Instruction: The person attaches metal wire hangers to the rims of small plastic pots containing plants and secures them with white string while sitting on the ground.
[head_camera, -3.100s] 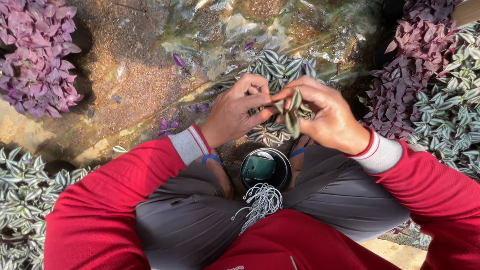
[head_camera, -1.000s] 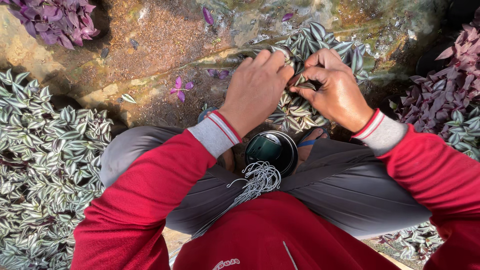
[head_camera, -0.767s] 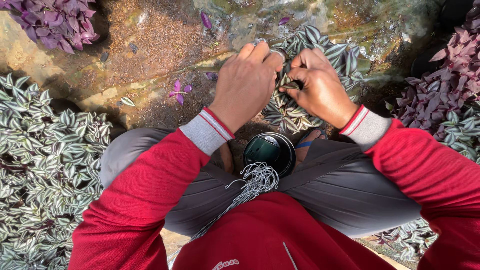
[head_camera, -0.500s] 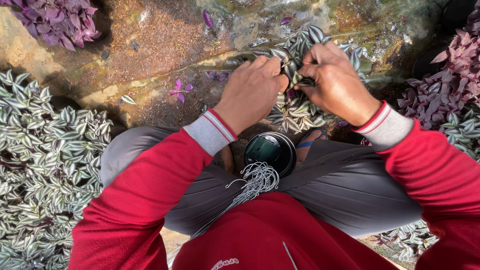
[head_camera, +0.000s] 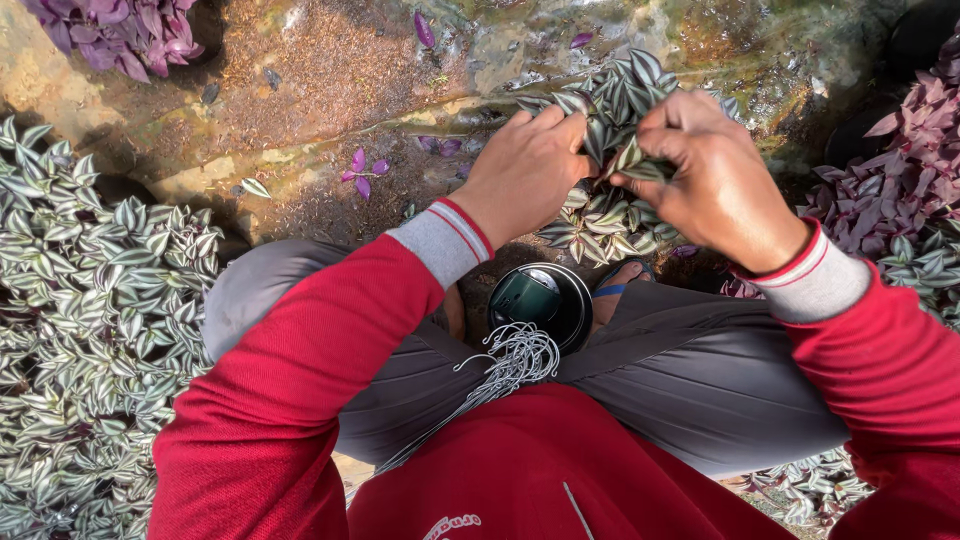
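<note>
Hands (head_camera: 520, 175) (head_camera: 715, 180) pinching striped cuttings (head_camera: 610, 200), dirt ground (head_camera: 330, 70).

No packages, labels, signs or screens show in this view. The nearest thing to one is a small patch of pale printed marking (head_camera: 452, 525) on the red top, at the bottom edge of the frame, left of centre; it is partly cut off and too small to make out.

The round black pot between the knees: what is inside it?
The black pot shows only a dark green, glossy interior, seemingly a liner. A bundle of bent wire hooks overlaps its near rim. Whether soil lies inside cannot be seen; shadow and the liner cover the bottom.
</note>
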